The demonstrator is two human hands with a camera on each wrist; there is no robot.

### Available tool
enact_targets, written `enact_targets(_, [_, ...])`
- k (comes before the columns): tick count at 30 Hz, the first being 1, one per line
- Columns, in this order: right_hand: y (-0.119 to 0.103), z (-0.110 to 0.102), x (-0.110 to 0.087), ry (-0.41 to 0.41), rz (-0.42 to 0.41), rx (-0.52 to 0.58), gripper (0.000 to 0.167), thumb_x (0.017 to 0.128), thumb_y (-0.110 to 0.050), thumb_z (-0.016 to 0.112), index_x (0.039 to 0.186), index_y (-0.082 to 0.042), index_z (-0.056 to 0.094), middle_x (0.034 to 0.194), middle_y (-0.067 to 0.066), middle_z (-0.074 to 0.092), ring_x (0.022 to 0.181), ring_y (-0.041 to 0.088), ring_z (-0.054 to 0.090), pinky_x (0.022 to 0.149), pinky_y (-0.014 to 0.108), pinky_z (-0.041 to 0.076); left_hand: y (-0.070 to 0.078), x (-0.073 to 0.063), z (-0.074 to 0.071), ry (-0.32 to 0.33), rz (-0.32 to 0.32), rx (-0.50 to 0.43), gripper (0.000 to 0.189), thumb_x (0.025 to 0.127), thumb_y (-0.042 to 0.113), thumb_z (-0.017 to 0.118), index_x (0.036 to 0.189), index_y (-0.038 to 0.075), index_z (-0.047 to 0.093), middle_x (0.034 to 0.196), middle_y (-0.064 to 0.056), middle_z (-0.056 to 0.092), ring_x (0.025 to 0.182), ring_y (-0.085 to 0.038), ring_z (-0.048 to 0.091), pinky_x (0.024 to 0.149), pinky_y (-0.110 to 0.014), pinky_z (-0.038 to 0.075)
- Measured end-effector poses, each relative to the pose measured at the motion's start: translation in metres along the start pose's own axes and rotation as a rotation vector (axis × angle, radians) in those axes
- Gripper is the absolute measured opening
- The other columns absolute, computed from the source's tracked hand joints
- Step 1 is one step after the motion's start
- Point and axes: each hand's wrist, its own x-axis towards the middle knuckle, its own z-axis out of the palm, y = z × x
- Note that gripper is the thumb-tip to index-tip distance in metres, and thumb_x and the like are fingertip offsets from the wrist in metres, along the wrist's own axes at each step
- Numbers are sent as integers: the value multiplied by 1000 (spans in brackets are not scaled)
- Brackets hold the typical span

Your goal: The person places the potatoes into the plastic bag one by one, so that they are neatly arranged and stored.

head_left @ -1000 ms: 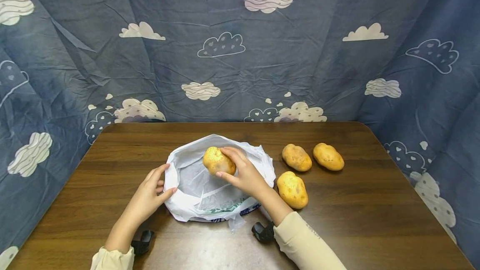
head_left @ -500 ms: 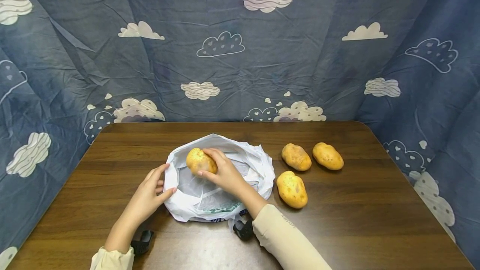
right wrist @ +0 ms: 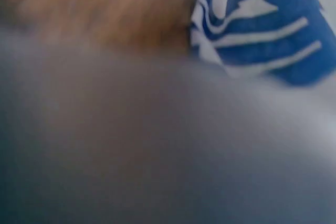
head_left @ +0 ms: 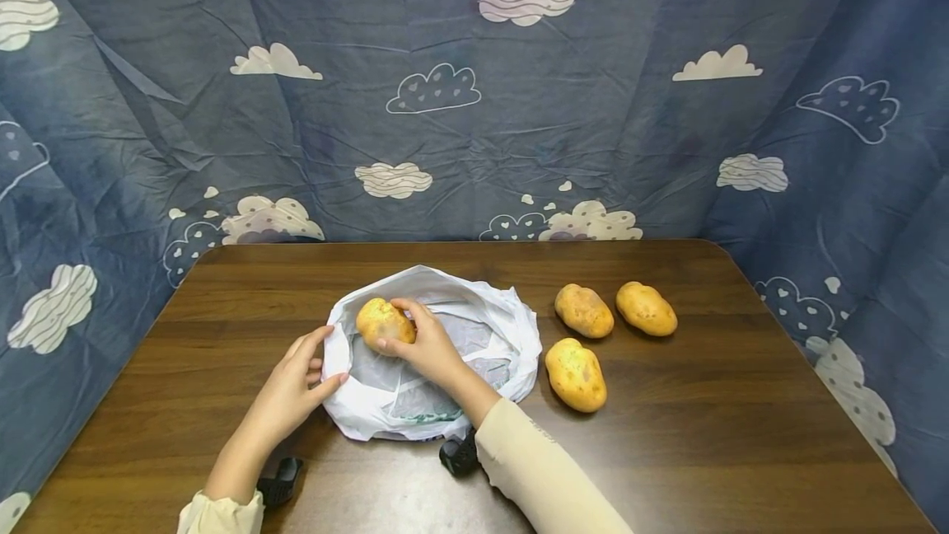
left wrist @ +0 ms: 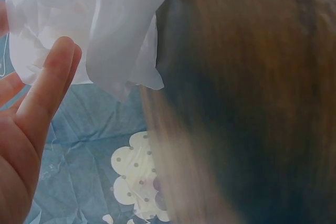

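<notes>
My right hand (head_left: pixel 426 348) grips a yellow potato (head_left: pixel 384 326) from its right side. It holds it low within the mouth of a white plastic bag (head_left: pixel 482 295), over the bag's left part. At the bag's left rim, my left hand (head_left: pixel 292 377) rests with fingers spread and thumb apart, the tips touching the plastic. In the left wrist view, extended fingers (left wrist: pixel 50 82) lie against the outside of the white bag (left wrist: pixel 121 24). The right wrist view is mostly blocked by a blurred grey shape, with the bag's blue-printed side (right wrist: pixel 268 30) showing above.
Three more potatoes lie right of the bag: one near its rim (head_left: pixel 576 376), one behind it (head_left: pixel 584 310), another farther right (head_left: pixel 647 309). The brown wooden table (head_left: pixel 704 435) ends at a blue cloud-patterned curtain (head_left: pixel 593 105). Black wrist devices (head_left: pixel 280 480) sit below both wrists.
My right hand has carried the potato leftward across the bag's mouth and slightly lower. My left hand has stayed at the left rim.
</notes>
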Motion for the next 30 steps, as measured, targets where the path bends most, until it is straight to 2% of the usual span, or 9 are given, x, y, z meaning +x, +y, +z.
enact_targets(5, [1, 5, 0, 29, 83, 56, 58, 75, -24, 73, 125, -11, 49, 120, 5, 50, 101, 16, 49, 83, 26, 45, 0, 0, 0, -5, 1, -6, 63, 77, 3, 70, 131, 0, 37, 123, -21, 41, 88, -32, 57, 72, -32, 54])
enact_targets(11, [-1, 7, 0, 30, 99, 29, 58, 74, -27, 73, 124, -10, 50, 121, 6, 50, 108, 18, 47, 91, 31, 42, 0, 0, 0, -4, 4, -11, 64, 77, 3, 70, 131, 0, 37, 123, -22, 41, 89, -32, 57, 73, -32, 54])
enact_targets(15, [0, 8, -1, 25, 115, 28, 59, 74, -29, 74, 124, -9, 50, 120, 5, 51, 108, 18, 48, 91, 31, 42, 0, 0, -1, -4, 6, -1, 64, 76, 2, 70, 131, 0, 36, 122, -22, 42, 89, -32, 57, 72, -32, 54])
enact_targets(23, [-3, 7, 0, 28, 146, 140, 57, 74, -20, 74, 124, -5, 49, 117, 7, 52, 102, 20, 51, 84, 28, 47, 0, 0, -1, -9, 0, 2, 65, 77, 2, 70, 131, 0, 36, 123, -22, 41, 89, -32, 57, 73, -33, 54])
enact_targets(27, [-3, 5, 0, 35, 154, 184, 55, 76, -17, 73, 124, -5, 49, 119, 9, 51, 106, 24, 49, 88, 34, 45, 0, 0, 0, -8, 2, -3, 64, 76, 1, 70, 131, -1, 36, 122, -22, 42, 88, -32, 57, 73, -33, 54])
enact_targets(30, [-10, -1, -2, 46, 133, 239, 52, 77, -12, 71, 123, -1, 48, 120, 15, 51, 109, 32, 47, 92, 42, 42, 0, 1, 0, -8, 3, -3, 64, 76, 1, 70, 131, -1, 36, 121, -22, 42, 88, -32, 57, 73, -32, 54])
